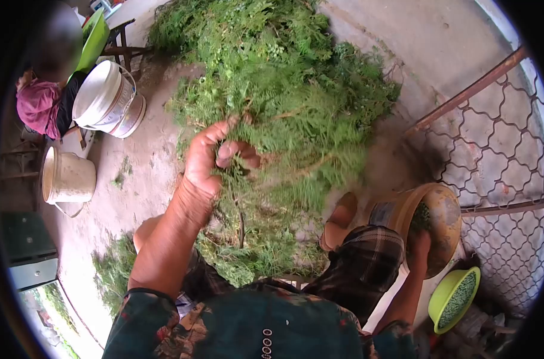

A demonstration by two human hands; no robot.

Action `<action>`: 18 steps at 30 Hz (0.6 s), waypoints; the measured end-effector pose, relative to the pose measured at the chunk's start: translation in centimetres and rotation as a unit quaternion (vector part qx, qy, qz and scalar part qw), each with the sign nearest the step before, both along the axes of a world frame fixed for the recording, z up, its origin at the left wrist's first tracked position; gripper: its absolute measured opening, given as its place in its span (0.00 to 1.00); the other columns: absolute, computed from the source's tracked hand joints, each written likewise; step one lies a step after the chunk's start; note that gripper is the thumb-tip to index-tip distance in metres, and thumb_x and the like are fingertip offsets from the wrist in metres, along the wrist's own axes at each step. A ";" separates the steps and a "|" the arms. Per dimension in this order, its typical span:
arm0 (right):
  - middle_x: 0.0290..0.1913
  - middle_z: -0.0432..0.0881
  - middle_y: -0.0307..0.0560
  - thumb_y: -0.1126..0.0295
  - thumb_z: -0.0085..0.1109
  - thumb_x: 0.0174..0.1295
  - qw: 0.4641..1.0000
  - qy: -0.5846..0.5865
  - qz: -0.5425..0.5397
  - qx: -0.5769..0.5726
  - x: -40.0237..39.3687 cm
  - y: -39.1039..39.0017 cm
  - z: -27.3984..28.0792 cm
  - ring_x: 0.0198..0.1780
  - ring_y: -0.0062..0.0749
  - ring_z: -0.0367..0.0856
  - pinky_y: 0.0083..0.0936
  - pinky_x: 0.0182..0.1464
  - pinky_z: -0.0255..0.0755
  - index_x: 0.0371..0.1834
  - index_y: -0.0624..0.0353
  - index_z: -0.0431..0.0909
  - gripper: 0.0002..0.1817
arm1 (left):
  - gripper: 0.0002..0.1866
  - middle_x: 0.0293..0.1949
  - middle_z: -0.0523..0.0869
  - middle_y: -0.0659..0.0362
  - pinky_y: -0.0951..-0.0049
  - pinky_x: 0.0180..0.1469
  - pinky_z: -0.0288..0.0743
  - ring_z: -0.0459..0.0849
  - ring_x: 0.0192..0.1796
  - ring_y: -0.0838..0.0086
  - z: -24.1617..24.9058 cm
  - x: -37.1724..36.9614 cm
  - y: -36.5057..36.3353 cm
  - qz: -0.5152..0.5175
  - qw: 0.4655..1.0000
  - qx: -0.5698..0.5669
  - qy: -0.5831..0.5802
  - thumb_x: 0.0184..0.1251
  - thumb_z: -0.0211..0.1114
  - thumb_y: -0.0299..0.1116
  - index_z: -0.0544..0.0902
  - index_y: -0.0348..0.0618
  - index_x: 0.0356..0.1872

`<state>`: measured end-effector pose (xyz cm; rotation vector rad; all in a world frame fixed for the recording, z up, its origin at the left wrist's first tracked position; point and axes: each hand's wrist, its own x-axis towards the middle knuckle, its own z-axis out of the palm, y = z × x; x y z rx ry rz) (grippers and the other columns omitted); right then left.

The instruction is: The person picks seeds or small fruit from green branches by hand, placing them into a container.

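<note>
Two hands: the left hand (224, 152) grasps leafy stems (302, 160), whose spread might snag the heap (260, 42) beyond; the right hand (419, 248), inside a bucket (446, 209), hides its grip.

Floor (149, 128): pale, with darker, stained patches.
Mesh fence (493, 149): wavy wire with a rusty bar (467, 92), lining the floor's right edge.
Cabinet (27, 234): dark, standing at the floor's left edge.
Light (95, 299): bright glare washing the floor's lower-left corner.

leafy branches (302, 131): green | right-side bucket (446, 224): yellowish-beige | shorts (370, 254): dark plaid | shirt (236, 323): dark teal, floral | lower-right basin (440, 299): lime-green
</note>
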<state>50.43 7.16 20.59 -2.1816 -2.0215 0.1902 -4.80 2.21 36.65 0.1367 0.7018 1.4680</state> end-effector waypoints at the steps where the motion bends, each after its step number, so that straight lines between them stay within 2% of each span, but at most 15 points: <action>1: 0.33 0.81 0.45 0.65 0.51 0.62 0.991 0.125 0.026 0.041 -1.8 0.3 1.8 0.30 0.26 0.78 0.25 0.35 0.72 0.43 0.61 0.78 0.12 | 0.09 0.09 0.60 0.70 0.70 0.29 0.63 0.63 0.18 0.76 -0.5 -0.3 -0.2 0.022 0.999 -0.022 0.019 0.58 0.58 0.38 0.72 0.46 0.25; 2: 0.34 0.81 0.44 0.67 0.52 0.62 0.965 0.262 -0.033 0.010 -6.9 0.5 7.0 0.31 0.25 0.78 0.24 0.36 0.71 0.41 0.62 0.79 0.12 | 0.11 0.08 0.60 0.69 0.69 0.30 0.64 0.62 0.19 0.75 -1.6 -0.8 0.0 0.032 0.998 -0.031 0.049 0.58 0.57 0.37 0.67 0.50 0.20; 3: 0.35 0.81 0.44 0.69 0.53 0.61 0.915 0.390 -0.101 -0.003 -12.1 0.7 12.2 0.33 0.24 0.78 0.23 0.37 0.71 0.40 0.64 0.79 0.11 | 0.11 0.08 0.60 0.69 0.69 0.30 0.64 0.62 0.19 0.75 -1.0 -0.4 -0.1 0.027 0.998 -0.032 0.047 0.58 0.57 0.37 0.67 0.50 0.20; 4: 0.34 0.80 0.42 0.70 0.54 0.60 0.906 0.424 -0.015 0.006 -15.9 0.2 15.4 0.34 0.22 0.77 0.22 0.38 0.71 0.41 0.65 0.78 0.11 | 0.06 0.08 0.59 0.71 0.75 0.28 0.60 0.59 0.18 0.79 0.1 0.3 0.0 0.044 0.998 -0.048 -0.004 0.62 0.53 0.35 0.71 0.45 0.31; 5: 0.32 0.79 0.40 0.71 0.56 0.59 0.888 0.453 0.076 0.018 -19.3 -0.1 17.8 0.35 0.21 0.76 0.20 0.38 0.70 0.41 0.66 0.78 0.11 | 0.09 0.08 0.59 0.73 0.80 0.26 0.56 0.55 0.17 0.84 0.9 0.8 0.2 0.062 0.995 -0.059 -0.055 0.67 0.50 0.33 0.75 0.41 0.42; 6: 0.33 0.78 0.39 0.71 0.57 0.59 0.879 0.457 0.132 -0.025 -22.5 -0.4 19.6 0.34 0.20 0.75 0.20 0.39 0.70 0.42 0.66 0.77 0.11 | 0.09 0.08 0.58 0.73 0.80 0.26 0.55 0.55 0.18 0.83 0.7 0.7 0.2 0.049 0.997 -0.044 -0.045 0.66 0.52 0.35 0.75 0.42 0.41; 9: 0.37 0.76 0.38 0.72 0.57 0.60 0.825 0.462 0.310 -0.102 -29.0 0.1 20.1 0.35 0.19 0.72 0.19 0.39 0.70 0.50 0.65 0.74 0.16 | 0.10 0.08 0.57 0.73 0.80 0.26 0.54 0.55 0.18 0.83 1.4 0.8 0.3 0.050 0.995 -0.070 -0.049 0.64 0.56 0.37 0.75 0.42 0.40; 10: 0.37 0.76 0.38 0.72 0.57 0.60 0.824 0.458 0.316 -0.102 -30.1 0.2 19.9 0.35 0.19 0.72 0.19 0.39 0.70 0.50 0.65 0.74 0.16 | 0.10 0.08 0.57 0.72 0.78 0.26 0.57 0.56 0.18 0.81 1.2 0.5 0.3 0.053 0.995 -0.072 -0.039 0.63 0.59 0.38 0.75 0.44 0.38; 11: 0.39 0.76 0.38 0.72 0.56 0.60 0.789 0.493 0.335 -0.149 -30.9 0.2 19.7 0.35 0.19 0.72 0.19 0.39 0.71 0.53 0.64 0.72 0.17 | 0.10 0.08 0.57 0.72 0.78 0.26 0.57 0.56 0.18 0.81 0.8 0.1 0.3 0.058 0.995 -0.069 -0.042 0.63 0.59 0.38 0.75 0.44 0.38; 12: 0.40 0.76 0.38 0.72 0.56 0.61 0.750 0.525 0.351 -0.197 -31.7 0.2 19.5 0.35 0.18 0.72 0.19 0.38 0.71 0.56 0.63 0.70 0.19 | 0.08 0.08 0.58 0.70 0.74 0.28 0.61 0.60 0.18 0.77 0.4 -0.4 0.3 0.041 0.997 -0.061 -0.014 0.61 0.59 0.38 0.72 0.48 0.34; 13: 0.40 0.76 0.38 0.72 0.56 0.61 0.749 0.522 0.354 -0.203 -32.3 0.3 19.3 0.35 0.18 0.72 0.19 0.38 0.71 0.56 0.63 0.70 0.19 | 0.07 0.09 0.59 0.68 0.70 0.30 0.65 0.63 0.19 0.73 0.0 -0.8 0.1 0.025 0.998 -0.055 0.015 0.60 0.60 0.38 0.70 0.52 0.30; 14: 0.40 0.76 0.41 0.70 0.56 0.61 0.729 0.548 0.347 -0.217 -32.8 0.3 19.2 0.32 0.20 0.72 0.21 0.35 0.71 0.57 0.64 0.69 0.21 | 0.08 0.10 0.60 0.69 0.68 0.30 0.68 0.62 0.18 0.75 -0.2 -1.1 -0.1 0.018 0.999 -0.042 0.022 0.60 0.60 0.38 0.71 0.52 0.36; 16: 0.40 0.75 0.43 0.68 0.55 0.63 0.695 0.579 0.325 -0.275 -33.9 0.4 19.7 0.28 0.24 0.72 0.22 0.29 0.68 0.58 0.63 0.67 0.21 | 0.07 0.10 0.59 0.70 0.70 0.30 0.67 0.64 0.19 0.74 0.7 -1.0 -0.3 0.026 0.997 -0.065 0.018 0.61 0.60 0.38 0.72 0.51 0.33; 17: 0.40 0.75 0.43 0.68 0.55 0.63 0.692 0.575 0.330 -0.285 -34.0 0.2 19.5 0.28 0.24 0.72 0.22 0.29 0.68 0.58 0.63 0.67 0.21 | 0.06 0.09 0.59 0.70 0.72 0.30 0.66 0.65 0.20 0.74 1.2 -0.9 -0.4 0.030 0.996 -0.085 0.020 0.61 0.60 0.39 0.74 0.51 0.29; 18: 0.40 0.75 0.42 0.68 0.55 0.63 0.673 0.605 0.309 -0.291 -34.0 0.3 19.1 0.29 0.24 0.72 0.22 0.28 0.67 0.58 0.62 0.67 0.21 | 0.07 0.11 0.64 0.71 0.71 0.30 0.66 0.67 0.21 0.75 1.7 -0.8 -0.4 0.043 0.992 -0.102 0.054 0.58 0.62 0.40 0.77 0.52 0.33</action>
